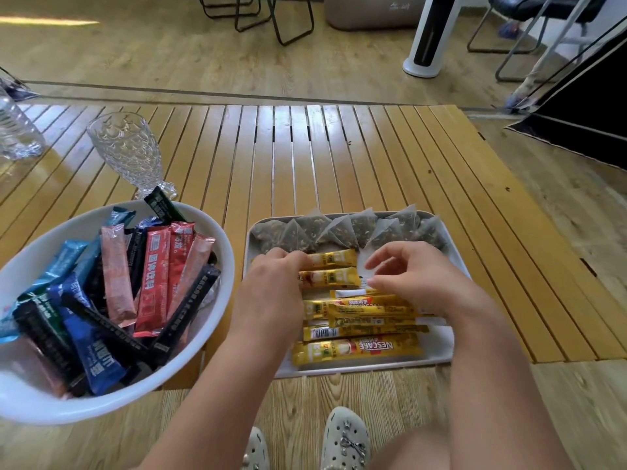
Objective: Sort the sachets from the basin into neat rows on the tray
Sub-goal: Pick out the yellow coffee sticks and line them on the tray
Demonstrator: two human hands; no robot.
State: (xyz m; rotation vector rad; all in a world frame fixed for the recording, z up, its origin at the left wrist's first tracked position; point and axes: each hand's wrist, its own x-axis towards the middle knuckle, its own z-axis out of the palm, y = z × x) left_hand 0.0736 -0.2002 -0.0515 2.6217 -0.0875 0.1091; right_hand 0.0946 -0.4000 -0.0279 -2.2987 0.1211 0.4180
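A white tray (441,351) lies on the slatted table with a row of pyramid tea bags (342,228) along its far edge and several yellow stick sachets (359,320) lying crosswise below. My left hand (271,283) rests on the left ends of the upper yellow sticks (330,268), fingers curled onto them. My right hand (414,276) hovers over the tray's right side with fingers loosely bent, holding nothing I can see. A white basin (217,232) at the left holds several red, pink, blue and black stick sachets (118,290).
A cut-glass goblet (127,150) stands behind the basin, and a plastic bottle (15,130) lies at the far left. The table's near edge runs just under the tray. My feet in pale clogs (344,439) show below. Chairs and a white tower fan (431,35) stand beyond.
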